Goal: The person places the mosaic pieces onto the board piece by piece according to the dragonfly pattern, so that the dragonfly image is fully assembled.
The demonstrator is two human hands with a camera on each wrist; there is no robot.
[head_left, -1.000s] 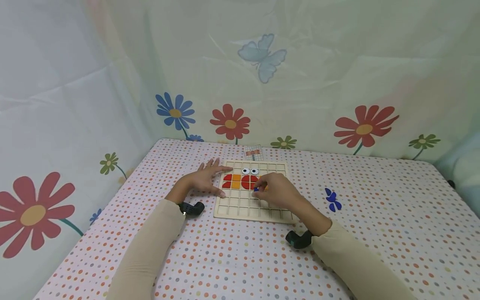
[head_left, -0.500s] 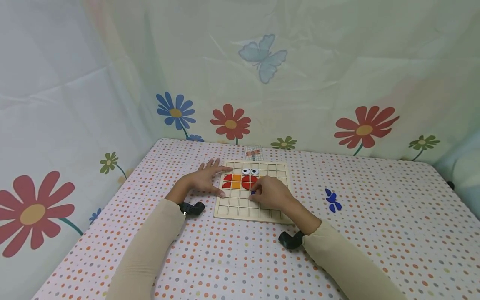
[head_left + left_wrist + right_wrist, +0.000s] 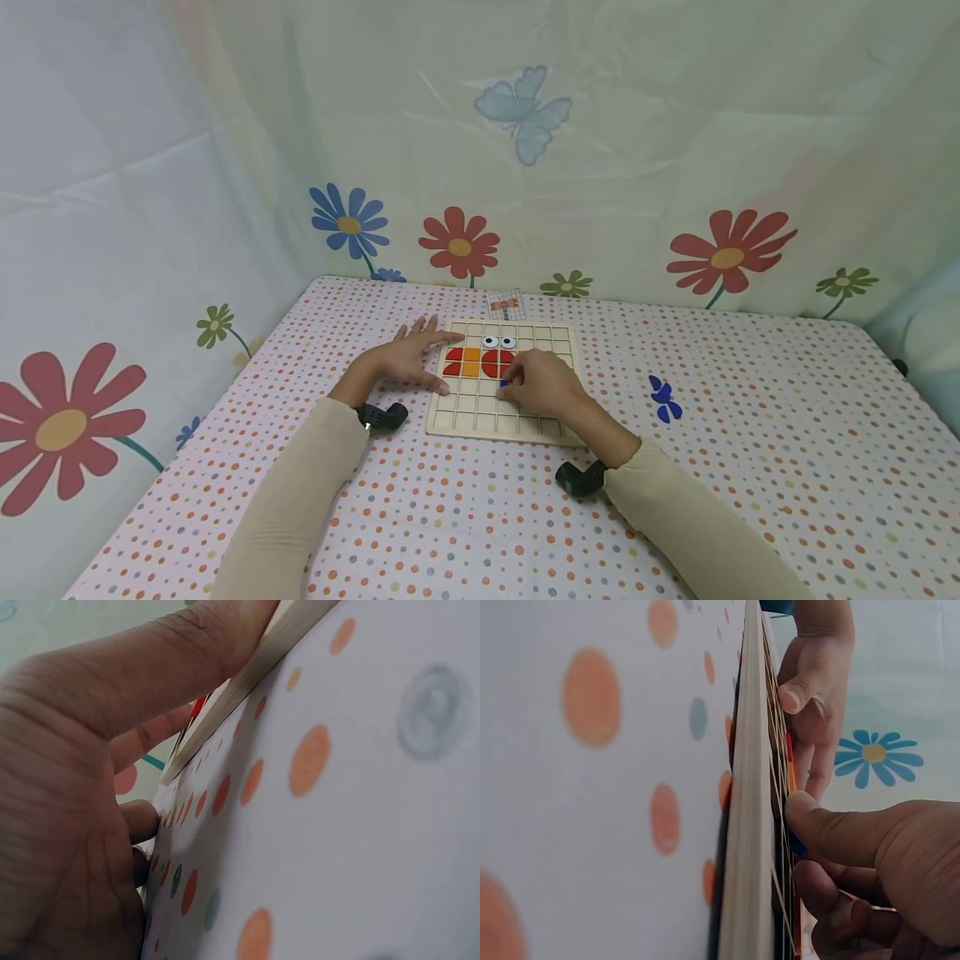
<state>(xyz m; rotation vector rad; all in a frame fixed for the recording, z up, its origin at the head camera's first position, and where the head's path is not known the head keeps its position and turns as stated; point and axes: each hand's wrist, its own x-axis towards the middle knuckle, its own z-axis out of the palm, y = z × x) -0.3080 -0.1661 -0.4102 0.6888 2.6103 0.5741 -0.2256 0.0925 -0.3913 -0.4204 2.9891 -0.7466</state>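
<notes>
A wooden grid board [image 3: 465, 423] lies on the table, bearing red pieces [image 3: 453, 356], orange pieces [image 3: 471, 362] and two white eye pieces [image 3: 491, 342]. My left hand [image 3: 405, 360] rests with spread fingers at the board's left edge, its thumb and index fingertip on the rim. Over the middle of the board, my right hand [image 3: 546, 385] pinches a small blue piece [image 3: 798, 844] between thumb and fingers, just below the red circle of pieces. Most of that blue piece is hidden by the fingertips in the head view.
Several loose blue pieces [image 3: 664, 400] lie on the dotted tablecloth [image 3: 750, 450] to the right of the board. Behind the board is a small pattern card [image 3: 506, 305]. A flowered curtain [image 3: 622, 167] rises along the table's back and left sides.
Over the last second my right hand has shifted slightly left across the board with the blue piece, then stayed nearly still. My left hand holds its place.
</notes>
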